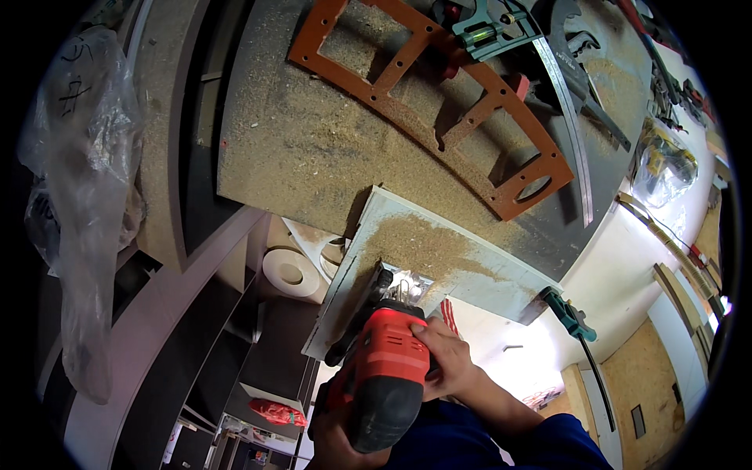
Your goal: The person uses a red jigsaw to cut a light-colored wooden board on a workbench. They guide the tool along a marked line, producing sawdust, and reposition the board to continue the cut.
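A red and black jigsaw [392, 345] rests with its front end on a white board [478, 274]. Sawdust is heaped on the board just ahead of the tool's lit front. My left hand [338, 439] is closed round the rear of the jigsaw, partly hidden by its black end. Against the tool's right side, my right hand [448, 356] grips it with the thumb on the red housing. The blade and the cut are hidden or too small to make out. A green clamp [569, 315] sits at the board's right end, its bar hanging down.
Beyond the board, a dusty grey worktop [298, 164] carries an orange template [384, 84] with cut-outs, a green combination square [497, 35] and a dark hand tool [568, 66]. Plastic wrapping [86, 172] hangs at left. Dark shelving [172, 392] stands low on the left.
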A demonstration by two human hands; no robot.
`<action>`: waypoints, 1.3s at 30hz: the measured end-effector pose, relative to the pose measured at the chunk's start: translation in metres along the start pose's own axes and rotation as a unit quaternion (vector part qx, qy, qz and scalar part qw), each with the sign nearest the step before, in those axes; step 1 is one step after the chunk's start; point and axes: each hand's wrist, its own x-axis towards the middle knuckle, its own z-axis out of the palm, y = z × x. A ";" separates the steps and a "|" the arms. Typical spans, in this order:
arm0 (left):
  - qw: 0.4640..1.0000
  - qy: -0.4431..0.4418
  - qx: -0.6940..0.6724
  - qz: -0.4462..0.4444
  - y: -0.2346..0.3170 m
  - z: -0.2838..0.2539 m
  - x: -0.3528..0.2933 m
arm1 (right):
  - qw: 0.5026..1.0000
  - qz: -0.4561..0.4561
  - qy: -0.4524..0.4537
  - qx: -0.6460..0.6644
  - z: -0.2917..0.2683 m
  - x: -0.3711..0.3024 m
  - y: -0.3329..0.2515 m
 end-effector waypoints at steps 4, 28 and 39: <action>1.000 -0.007 -0.021 -0.005 0.012 -0.001 0.007 | 1.000 -0.003 0.005 -0.001 -0.001 0.001 0.001; 0.994 0.008 0.017 0.107 0.007 0.001 0.007 | 1.000 -0.001 0.008 0.000 -0.004 0.003 0.001; 0.987 0.052 0.047 0.144 -0.002 0.004 0.000 | 1.000 0.000 0.009 0.004 -0.003 0.004 0.001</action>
